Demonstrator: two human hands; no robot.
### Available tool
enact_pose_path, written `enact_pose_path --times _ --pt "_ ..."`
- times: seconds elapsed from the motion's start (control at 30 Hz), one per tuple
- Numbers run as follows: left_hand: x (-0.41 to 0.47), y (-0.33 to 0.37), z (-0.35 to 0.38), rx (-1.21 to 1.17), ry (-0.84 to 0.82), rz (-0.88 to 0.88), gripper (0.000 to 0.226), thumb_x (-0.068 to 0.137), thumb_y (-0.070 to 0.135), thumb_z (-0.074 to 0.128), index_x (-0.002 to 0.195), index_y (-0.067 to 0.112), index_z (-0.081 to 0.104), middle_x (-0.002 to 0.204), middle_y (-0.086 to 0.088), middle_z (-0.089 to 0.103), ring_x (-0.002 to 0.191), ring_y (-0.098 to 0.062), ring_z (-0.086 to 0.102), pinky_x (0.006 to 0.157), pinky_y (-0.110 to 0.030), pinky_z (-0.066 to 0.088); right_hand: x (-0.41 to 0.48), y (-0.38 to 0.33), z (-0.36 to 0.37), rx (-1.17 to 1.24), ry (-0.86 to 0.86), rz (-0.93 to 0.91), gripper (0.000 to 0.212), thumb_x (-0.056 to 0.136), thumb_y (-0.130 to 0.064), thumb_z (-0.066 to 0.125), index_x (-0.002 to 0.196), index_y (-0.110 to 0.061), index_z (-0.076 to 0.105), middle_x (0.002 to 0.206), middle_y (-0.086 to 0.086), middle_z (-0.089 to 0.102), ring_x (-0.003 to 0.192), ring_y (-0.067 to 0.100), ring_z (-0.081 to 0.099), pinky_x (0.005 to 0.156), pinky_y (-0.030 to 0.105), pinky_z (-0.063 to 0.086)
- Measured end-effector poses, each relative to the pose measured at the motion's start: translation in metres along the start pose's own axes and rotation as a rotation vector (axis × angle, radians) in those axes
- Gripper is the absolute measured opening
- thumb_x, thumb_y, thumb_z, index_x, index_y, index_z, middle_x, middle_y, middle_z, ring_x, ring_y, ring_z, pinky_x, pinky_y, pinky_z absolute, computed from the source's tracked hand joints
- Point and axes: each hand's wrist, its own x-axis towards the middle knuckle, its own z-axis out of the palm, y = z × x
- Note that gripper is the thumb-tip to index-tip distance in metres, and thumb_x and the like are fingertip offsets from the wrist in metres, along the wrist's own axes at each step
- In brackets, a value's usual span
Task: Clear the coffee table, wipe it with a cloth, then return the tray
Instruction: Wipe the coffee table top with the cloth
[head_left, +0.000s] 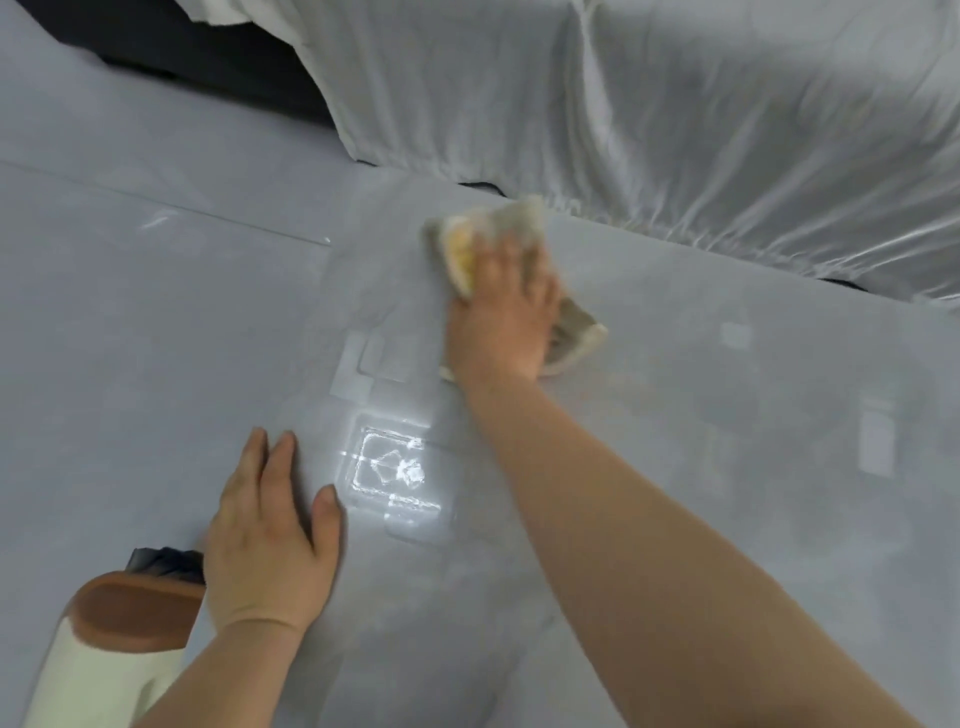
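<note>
Counter (156, 338) fills nearly the whole view, grey and glossy, with a bright ceiling-light reflection between the two forearms and no objects on the part that shows. Beyond the right hand's grip, along the far edge, hangs a white draped cover (727, 130) over what looks like a sofa. Beside the left wrist, at the near edge, sits a slipper (124, 623) with a brown sole, probably on the floor below.

Cloth (498, 244), beige with a yellow patch, lies flat under the right hand (501, 322), far from the body and close to the draped edge. Its long axis runs on a slant from far-left to near-right, with corners poking out past the fingertips and behind the heel of the palm. That grip is broad and flat, fingers spread, pressing the cloth down rather than pinching it.

Left hand (270, 540) rests palm-down and bare, holding nothing, much nearer the body, and seems to brace.

Wiping looks under way. Unwiped surface lies mostly left of the cloth and back toward the body, so the right hand is the one placed to sweep it. No tray is visible.
</note>
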Motion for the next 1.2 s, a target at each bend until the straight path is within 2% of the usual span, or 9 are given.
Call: enact_pose_path --times 0.13,0.33,0.57,0.63,0.8,0.87,0.97,1.07,1.2 --pt "0.001 0.002 -0.003 0.008 -0.020 -0.003 0.068 0.078 0.040 0.027 0.124 -0.006 0.045 0.133 -0.031 0.044 0.114 -0.050 0.048 0.086 -0.059 0.043 0.012 0.004 -0.006 -0.138 -0.119 -0.420 0.058 0.088 -0.025 0.046 0.141 -0.027 0.025 0.153 -0.003 0.024 0.141 0.024 0.012 0.110 0.039 0.006" --pt "0.004 -0.001 -0.002 0.042 -0.046 0.009 0.063 0.078 0.036 0.030 0.119 -0.008 0.049 0.126 -0.033 0.049 0.108 -0.051 0.053 0.083 -0.059 0.045 0.052 -0.010 -0.007 -0.033 0.056 0.053 0.056 0.089 -0.019 0.042 0.142 -0.023 0.024 0.153 0.002 0.022 0.142 0.027 0.007 0.113 0.042 0.002" --pt "0.003 0.002 -0.006 0.044 -0.042 0.007 0.062 0.078 0.036 0.031 0.116 -0.009 0.051 0.124 -0.035 0.050 0.106 -0.052 0.054 0.081 -0.060 0.046 -0.002 -0.039 0.017 -0.115 -0.288 -0.715 0.055 0.087 -0.024 0.047 0.139 -0.026 0.031 0.153 -0.007 0.022 0.142 0.020 0.009 0.108 0.033 -0.004" --pt "0.003 0.002 -0.005 0.049 -0.042 0.011 0.064 0.078 0.037 0.030 0.118 -0.009 0.050 0.126 -0.035 0.049 0.108 -0.051 0.053 0.082 -0.060 0.045 0.017 -0.007 -0.002 -0.162 -0.251 -0.624 0.056 0.088 -0.023 0.047 0.141 -0.026 0.028 0.154 -0.002 0.021 0.141 0.022 0.015 0.104 0.030 0.000" --pt "0.003 -0.002 -0.003 0.053 -0.033 0.021 0.067 0.079 0.040 0.026 0.123 -0.006 0.046 0.132 -0.032 0.045 0.116 -0.048 0.048 0.090 -0.057 0.041 0.044 0.043 -0.032 -0.071 0.144 0.031 0.053 0.089 -0.024 0.047 0.140 -0.022 0.031 0.151 0.002 0.028 0.141 0.025 0.016 0.109 0.034 0.006" --pt "0.003 -0.003 -0.003 0.041 -0.028 0.023 0.067 0.079 0.040 0.026 0.123 -0.006 0.046 0.133 -0.031 0.044 0.117 -0.048 0.047 0.091 -0.057 0.040 0.019 0.023 -0.014 -0.030 0.148 0.050 0.056 0.087 -0.019 0.047 0.140 -0.021 0.029 0.151 0.006 0.027 0.140 0.026 0.015 0.108 0.035 0.003" --pt "0.001 -0.003 -0.003 0.021 -0.017 0.028 0.068 0.078 0.041 0.025 0.123 -0.006 0.046 0.133 -0.031 0.043 0.118 -0.048 0.046 0.093 -0.057 0.039 -0.050 -0.010 0.015 0.035 -0.006 -0.314 0.060 0.080 -0.011 0.054 0.137 -0.017 0.038 0.147 0.008 0.037 0.138 0.033 0.023 0.111 0.038 0.003" --pt "0.000 -0.004 -0.003 -0.009 -0.010 0.031 0.071 0.077 0.044 0.025 0.127 -0.003 0.042 0.139 -0.027 0.039 0.125 -0.043 0.040 0.101 -0.052 0.033 -0.081 0.008 0.003 -0.022 -0.051 -0.570 0.052 0.072 -0.013 0.061 0.123 -0.014 0.056 0.132 0.007 0.056 0.128 0.035 0.043 0.108 0.046 0.024" --pt "-0.001 -0.006 -0.003 -0.066 -0.034 0.034 0.063 0.080 0.035 0.033 0.132 0.001 0.036 0.145 -0.022 0.031 0.132 -0.037 0.031 0.107 -0.046 0.024 -0.065 0.084 -0.044 -0.047 0.100 -0.051 0.052 0.083 -0.016 0.058 0.133 -0.017 0.045 0.144 0.016 0.040 0.133 0.033 0.033 0.109 0.036 0.025"
